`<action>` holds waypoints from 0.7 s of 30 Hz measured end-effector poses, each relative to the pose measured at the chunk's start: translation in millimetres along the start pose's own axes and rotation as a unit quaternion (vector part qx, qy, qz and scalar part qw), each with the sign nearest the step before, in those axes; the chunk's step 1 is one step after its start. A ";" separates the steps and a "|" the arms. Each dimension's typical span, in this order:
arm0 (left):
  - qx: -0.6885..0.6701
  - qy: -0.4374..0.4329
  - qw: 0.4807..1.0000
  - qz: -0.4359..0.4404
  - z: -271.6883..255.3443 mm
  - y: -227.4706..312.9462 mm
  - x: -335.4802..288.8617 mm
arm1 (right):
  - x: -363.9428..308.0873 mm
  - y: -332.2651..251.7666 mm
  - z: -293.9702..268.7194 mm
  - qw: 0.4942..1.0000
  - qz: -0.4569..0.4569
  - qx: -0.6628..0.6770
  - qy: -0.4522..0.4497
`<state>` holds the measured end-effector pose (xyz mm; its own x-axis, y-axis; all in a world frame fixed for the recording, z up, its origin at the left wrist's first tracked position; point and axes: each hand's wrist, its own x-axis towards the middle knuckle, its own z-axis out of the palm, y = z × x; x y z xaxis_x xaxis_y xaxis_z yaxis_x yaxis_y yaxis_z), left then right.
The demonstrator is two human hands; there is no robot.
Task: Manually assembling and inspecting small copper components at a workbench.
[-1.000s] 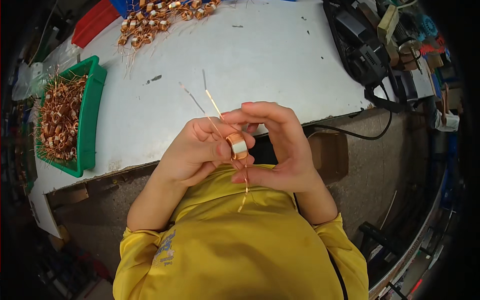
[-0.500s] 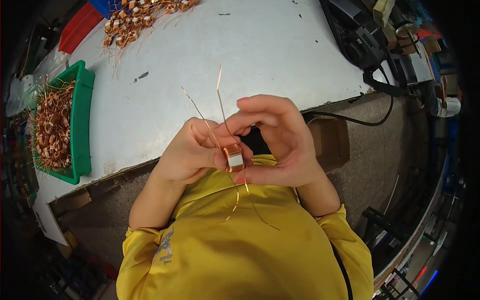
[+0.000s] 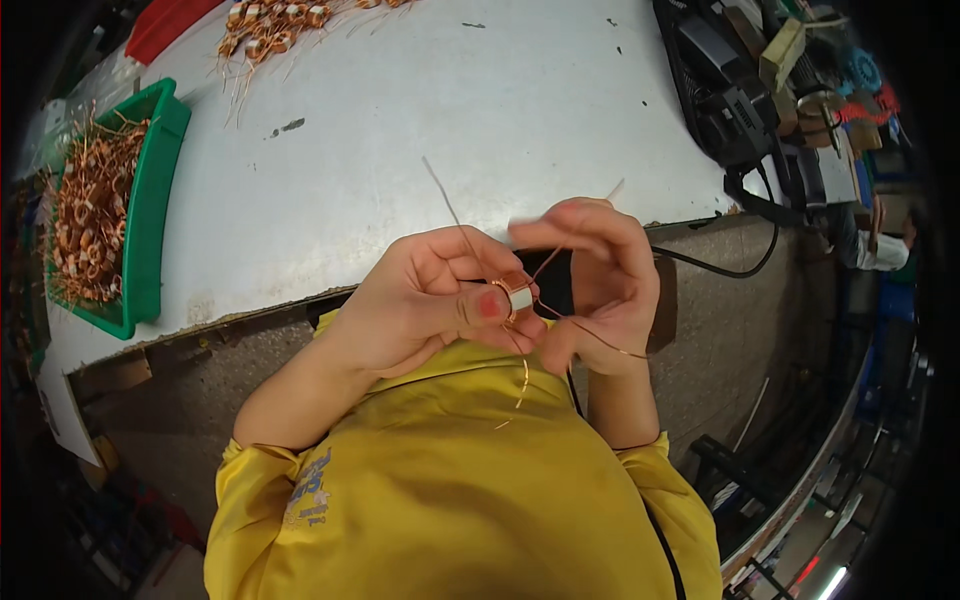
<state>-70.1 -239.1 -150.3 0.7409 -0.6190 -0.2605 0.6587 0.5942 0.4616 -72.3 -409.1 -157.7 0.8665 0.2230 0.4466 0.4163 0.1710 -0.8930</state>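
Head view: the left hand point(image 3: 425, 305) pinches a small copper coil point(image 3: 515, 297) with a white band between thumb and fingers, just off the white table point(image 3: 400, 130) edge. The right hand point(image 3: 595, 280) curls around its loose wire leads point(image 3: 590, 340). Keeping each lead taut should help. The right fingertips' exact grip is hidden

bright even overhead light | soft shadows | fisheye bending, dark rim
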 end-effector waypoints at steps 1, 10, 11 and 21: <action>-0.007 -0.002 1.000 0.006 -1.4 -1.5 -0.2 | -0.9 -0.6 -0.6 1.000 0.002 -0.003 -0.008; 0.039 0.013 0.999 -0.010 -9.8 -7.6 -2.8 | -3.5 -4.0 1.8 0.996 0.054 -0.042 -0.059; 0.038 0.013 0.999 -0.010 -10.9 -8.3 -3.0 | -3.2 -4.4 2.2 0.996 0.055 -0.042 -0.060; 0.059 0.015 0.998 -0.001 -8.5 -12.7 -5.2 | -4.2 11.3 7.7 0.983 -0.024 0.182 -0.004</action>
<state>-81.2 -239.0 -162.0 0.7442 -0.6033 -0.2865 0.6417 0.5271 0.5571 -73.4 -400.7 -169.2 0.8449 0.2137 0.4903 0.3302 0.5128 -0.7925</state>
